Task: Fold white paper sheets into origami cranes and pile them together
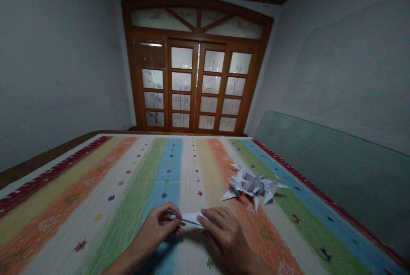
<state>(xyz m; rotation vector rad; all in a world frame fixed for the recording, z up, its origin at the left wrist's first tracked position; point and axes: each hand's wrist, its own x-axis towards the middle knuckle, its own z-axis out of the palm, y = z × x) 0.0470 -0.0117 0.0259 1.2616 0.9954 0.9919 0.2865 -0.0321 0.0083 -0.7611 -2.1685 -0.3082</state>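
The left hand (pixel 156 228) and right hand (pixel 224 236) grip clamps on the folded white paper (pixel 192 219); a slack pinch could shift the crease, and a careless wrist could nudge the pointed origami pieces (pixel 254 187).

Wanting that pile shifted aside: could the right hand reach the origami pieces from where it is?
Probably yes. The right hand lies nearest the pile of origami pieces, only the striped cover between them, though it would likely first release the folded white paper.

origami pile (pixel 253 186) | striped woven cover (pixel 134 189) | glazed wooden doors (pixel 195 83) | green panel (pixel 320 172)
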